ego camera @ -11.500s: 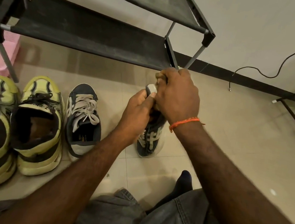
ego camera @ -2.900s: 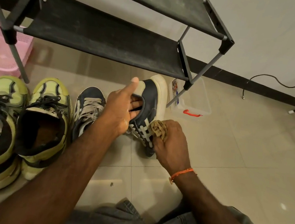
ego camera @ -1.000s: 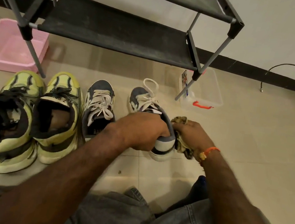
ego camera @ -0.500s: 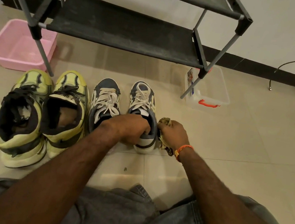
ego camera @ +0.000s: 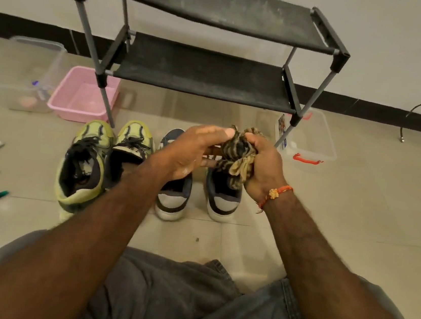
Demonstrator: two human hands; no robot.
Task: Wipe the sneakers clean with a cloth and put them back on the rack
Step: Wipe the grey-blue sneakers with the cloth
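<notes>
Both hands up over the blue pair, working the cloth (ego camera: 238, 157). Right hand (ego camera: 264, 166) has it bunched, fingers curled round the wad. Left hand (ego camera: 191, 154) is nearly flat, thumb tip against the top of the cloth, fingers straightish underneath; looks like it's pulling at or re-folding the wad, not clamping it. Neither hand is on a shoe

Step, as I read it: re-bunching the cloth to get a fresh face before the next shoe. To do it well:
- turn the used side inward, leave one smooth pad facing out
- tuck in the loose tail hanging below the right hand so it doesn't drag on the floor
- keep the wad firm in the right hand; free the left to steady the next shoe by the heel or collar

Where things are: four shoes in a row on the floor in front of the rack (ego camera: 203, 79), none on it yet. Both shelves bare and dusty-looking, so shoes put back may pick up dirt again

Orientation:
- left blue sneaker (ego camera: 174, 194) and right blue sneaker (ego camera: 223, 198) upright on their soles, side by side, a gap between
- heels toward the person, toes toward the rack, long axes about parallel and square to the rack front
- toes mostly hidden behind the hands
- green pair (ego camera: 89, 163) just to the left, same heading, touching each other

They're already lined up toes-in, so racking should be lift and slide forward with no turn
</notes>
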